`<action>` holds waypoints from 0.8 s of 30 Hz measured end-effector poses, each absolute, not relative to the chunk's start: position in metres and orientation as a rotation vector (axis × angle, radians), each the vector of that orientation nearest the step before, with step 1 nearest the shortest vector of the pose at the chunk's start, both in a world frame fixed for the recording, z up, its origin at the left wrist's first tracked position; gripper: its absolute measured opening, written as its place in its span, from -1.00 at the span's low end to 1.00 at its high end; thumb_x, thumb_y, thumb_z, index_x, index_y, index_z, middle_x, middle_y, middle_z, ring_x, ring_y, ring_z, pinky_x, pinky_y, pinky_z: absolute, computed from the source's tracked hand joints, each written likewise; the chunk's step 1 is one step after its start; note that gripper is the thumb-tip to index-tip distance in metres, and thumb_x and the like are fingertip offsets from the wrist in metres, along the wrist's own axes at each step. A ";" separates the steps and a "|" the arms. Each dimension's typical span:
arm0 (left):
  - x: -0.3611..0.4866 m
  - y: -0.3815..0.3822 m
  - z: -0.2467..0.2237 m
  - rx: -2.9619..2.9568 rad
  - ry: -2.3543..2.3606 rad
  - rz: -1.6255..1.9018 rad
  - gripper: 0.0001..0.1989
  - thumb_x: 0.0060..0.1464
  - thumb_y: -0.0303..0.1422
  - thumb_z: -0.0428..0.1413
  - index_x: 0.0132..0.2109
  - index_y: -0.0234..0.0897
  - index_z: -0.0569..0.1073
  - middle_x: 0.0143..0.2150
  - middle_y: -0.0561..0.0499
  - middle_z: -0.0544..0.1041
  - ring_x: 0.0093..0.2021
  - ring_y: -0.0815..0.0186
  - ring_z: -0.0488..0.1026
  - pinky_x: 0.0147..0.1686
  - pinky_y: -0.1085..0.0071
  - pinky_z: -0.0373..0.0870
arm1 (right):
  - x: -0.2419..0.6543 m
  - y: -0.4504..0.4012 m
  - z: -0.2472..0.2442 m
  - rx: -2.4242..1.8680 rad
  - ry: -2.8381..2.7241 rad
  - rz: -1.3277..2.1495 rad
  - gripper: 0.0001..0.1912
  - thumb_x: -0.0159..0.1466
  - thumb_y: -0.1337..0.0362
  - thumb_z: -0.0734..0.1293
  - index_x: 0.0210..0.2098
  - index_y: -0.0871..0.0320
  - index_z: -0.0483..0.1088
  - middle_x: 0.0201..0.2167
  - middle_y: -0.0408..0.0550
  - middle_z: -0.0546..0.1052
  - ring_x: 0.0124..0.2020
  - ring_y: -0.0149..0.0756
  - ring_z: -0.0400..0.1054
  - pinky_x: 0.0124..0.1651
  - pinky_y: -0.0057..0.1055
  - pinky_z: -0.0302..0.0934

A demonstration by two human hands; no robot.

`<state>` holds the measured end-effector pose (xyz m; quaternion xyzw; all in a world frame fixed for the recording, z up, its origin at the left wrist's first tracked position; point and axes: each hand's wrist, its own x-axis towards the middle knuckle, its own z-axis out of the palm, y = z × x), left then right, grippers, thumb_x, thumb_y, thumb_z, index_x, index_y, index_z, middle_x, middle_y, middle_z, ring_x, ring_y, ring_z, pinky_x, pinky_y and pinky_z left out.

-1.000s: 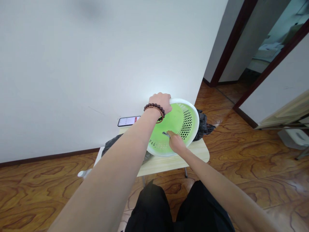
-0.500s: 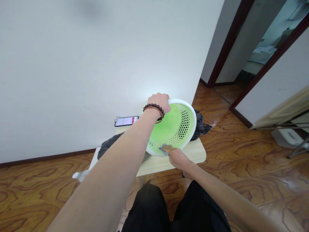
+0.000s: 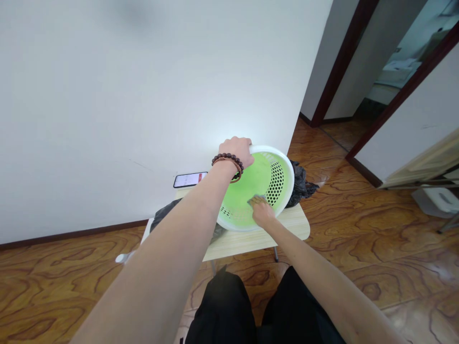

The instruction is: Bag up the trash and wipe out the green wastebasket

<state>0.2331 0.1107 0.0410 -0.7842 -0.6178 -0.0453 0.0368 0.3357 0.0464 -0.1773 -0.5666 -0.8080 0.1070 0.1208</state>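
Note:
A round green basket [image 3: 247,184] with a white rim and rows of holes is tilted on a small light wooden table [image 3: 294,229]. My left hand [image 3: 236,149], with a beaded bracelet at the wrist, grips the basket's far rim. Inside the basket, my right hand [image 3: 263,212] presses a small grey cloth [image 3: 253,199] against the green surface, its fingers closed on the cloth. Much of the basket's left side is hidden behind my left forearm.
A phone [image 3: 189,179] lies at the table's back left, by the white wall. Black plastic bags [image 3: 301,184] [image 3: 164,213] are on both sides of the basket. A white bottle [image 3: 124,258] shows at left. A white bin [image 3: 435,200] stands on the floor at right.
My right hand has moved with the cloth from the basket's near rim up and to the right, into the basket. My left hand still grips the far rim. The view has shifted slightly.

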 end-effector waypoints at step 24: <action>0.224 0.113 0.041 -2.379 -1.829 -0.145 -0.62 -0.09 -0.27 -0.06 -0.06 -0.06 0.38 -0.23 -0.06 0.44 -0.26 0.17 0.38 -0.30 0.27 0.28 | 0.335 -0.016 -0.137 -1.246 -2.197 0.354 -0.41 0.14 0.55 0.00 0.17 0.25 0.05 0.19 -0.02 0.09 0.22 -0.35 -0.15 0.22 -0.29 -0.11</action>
